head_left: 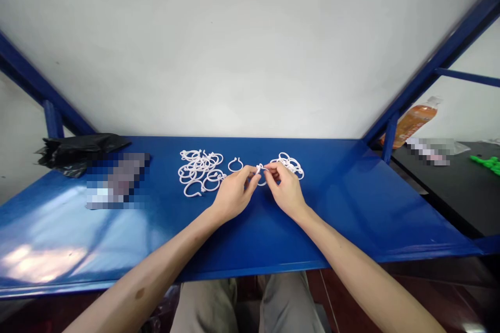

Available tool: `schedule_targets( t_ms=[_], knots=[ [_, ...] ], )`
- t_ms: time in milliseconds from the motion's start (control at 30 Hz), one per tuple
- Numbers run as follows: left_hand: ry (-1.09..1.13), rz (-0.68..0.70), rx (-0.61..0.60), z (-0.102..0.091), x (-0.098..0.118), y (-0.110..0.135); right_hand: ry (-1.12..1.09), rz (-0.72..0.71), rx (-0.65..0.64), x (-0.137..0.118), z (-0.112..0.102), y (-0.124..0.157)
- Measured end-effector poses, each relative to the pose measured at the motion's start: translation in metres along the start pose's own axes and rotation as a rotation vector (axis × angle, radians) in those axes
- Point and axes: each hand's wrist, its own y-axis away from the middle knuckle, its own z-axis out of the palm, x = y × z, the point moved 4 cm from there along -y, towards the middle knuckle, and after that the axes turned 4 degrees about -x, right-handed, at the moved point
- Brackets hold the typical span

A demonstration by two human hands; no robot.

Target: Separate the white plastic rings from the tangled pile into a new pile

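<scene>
Blue metal surface (351, 208) spans the frame under a plain pale wall; at its middle the left hand (234, 192) and the right hand (286, 187) meet, the fingertips of each pinched shut on one white ring (260, 169) held just above the surface between them; the work in hand looks like handling this single ring at its split ends, which asks for small, exact fingertip pressure rather than reach. Just left of it lies a lone ring (235, 165); further left is a loose pile of rings (199, 171); a smaller cluster (291, 164) sits just behind the right hand. Bare blue lies open toward the near edge and the lower right; a black bag (82, 148) rests at the far left; slanted frame struts (429, 67) close both ends.
</scene>
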Motion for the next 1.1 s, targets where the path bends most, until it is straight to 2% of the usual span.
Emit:
schedule_targets(
  t_ms=[200,433,567,633,733,800,867,967,1100],
  knots=[
    [-0.047,0.005,-0.063,0.003,0.000,0.001,0.062,-0.119,-0.060,-0.009,0.003,0.005],
    [-0.206,0.039,-0.099,0.001,-0.002,0.004,0.133,-0.232,-0.127,-0.015,0.005,0.012],
    [-0.264,0.031,-0.124,0.002,-0.004,0.000,0.152,-0.242,-0.098,-0.013,0.005,0.008],
    [-0.328,0.064,-0.107,0.000,-0.005,-0.003,0.172,-0.229,-0.056,-0.009,-0.001,0.002],
    [-0.457,0.132,-0.025,-0.007,-0.010,-0.008,0.247,-0.141,0.063,0.006,-0.024,-0.009],
    [-0.554,0.112,0.028,-0.014,-0.019,-0.010,0.340,-0.058,0.151,0.021,-0.044,-0.014],
    [-0.640,0.065,0.049,-0.020,-0.029,-0.011,0.443,0.044,0.183,0.038,-0.063,-0.017],
    [-0.701,0.021,0.023,-0.023,-0.042,-0.010,0.547,0.241,0.185,0.057,-0.083,-0.018],
    [-0.724,0.000,-0.031,-0.021,-0.046,-0.009,0.565,0.430,0.105,0.068,-0.093,-0.018]
  ],
)
